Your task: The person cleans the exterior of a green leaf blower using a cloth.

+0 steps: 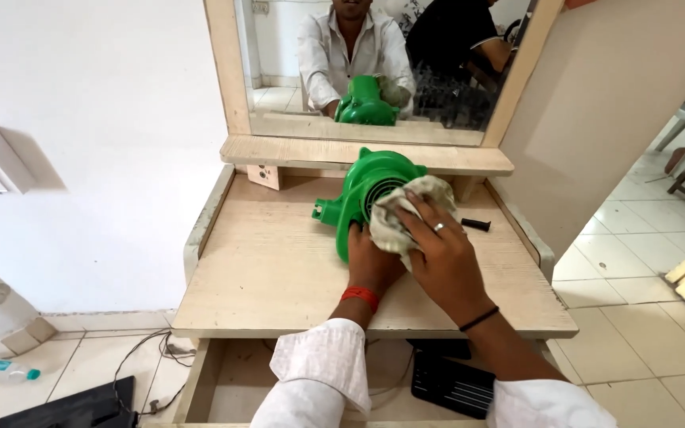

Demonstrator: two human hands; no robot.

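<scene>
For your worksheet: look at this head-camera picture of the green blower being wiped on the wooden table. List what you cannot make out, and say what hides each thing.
- Green blower, head view: its near side is hidden by the left hand and the cloth.
- Left hand's grip: fingers mostly behind the blower body.
- Small black object on the table: too small to identify.
- Black item under the table: partly covered by the right hand's forearm.
- Bottle on the floor: blurred.

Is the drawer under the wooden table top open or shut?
Open. The drawer is pulled out below the table top, its inside and a black object showing beneath the sleeves.
</scene>
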